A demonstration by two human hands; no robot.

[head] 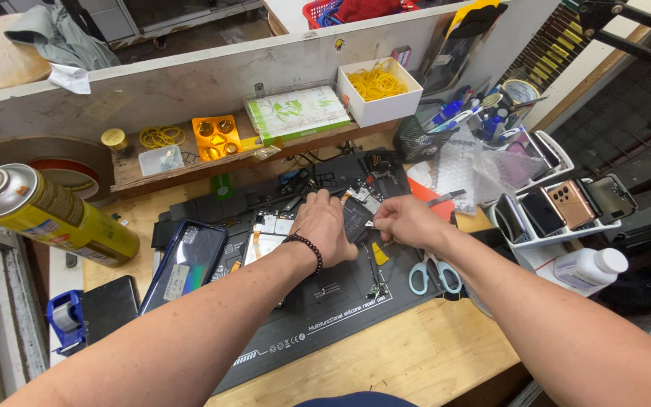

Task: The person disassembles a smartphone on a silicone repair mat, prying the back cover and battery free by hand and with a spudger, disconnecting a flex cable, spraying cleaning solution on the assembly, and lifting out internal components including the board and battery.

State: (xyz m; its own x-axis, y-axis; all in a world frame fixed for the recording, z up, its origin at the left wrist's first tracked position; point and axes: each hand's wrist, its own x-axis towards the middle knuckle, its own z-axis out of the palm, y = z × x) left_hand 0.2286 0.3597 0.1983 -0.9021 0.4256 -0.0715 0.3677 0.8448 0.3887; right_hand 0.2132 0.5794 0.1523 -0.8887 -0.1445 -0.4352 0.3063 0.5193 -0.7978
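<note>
Near edge: wooden bench [386, 362], dark repair mat [325, 301]. On mat, opened phone [280, 234] with insides bare, back cover off, parts loose around; reassembly not yet done. Left hand [325, 226] flat on phone, pressing, fingers not closed around anything. Right hand [404, 220] pinched on thin tool [371, 224] at phone's edge. Blue-handled scissors [432, 273] just beside. Farther: rack of phones [559, 207], box of rubber bands [378, 90].

Matt black rubbery mat [325, 316] on bare wood bench [416, 362], w/ glossy glass phone [184, 260], shiny metal spray can [47, 215], plastic-handled scissors [432, 273].
</note>
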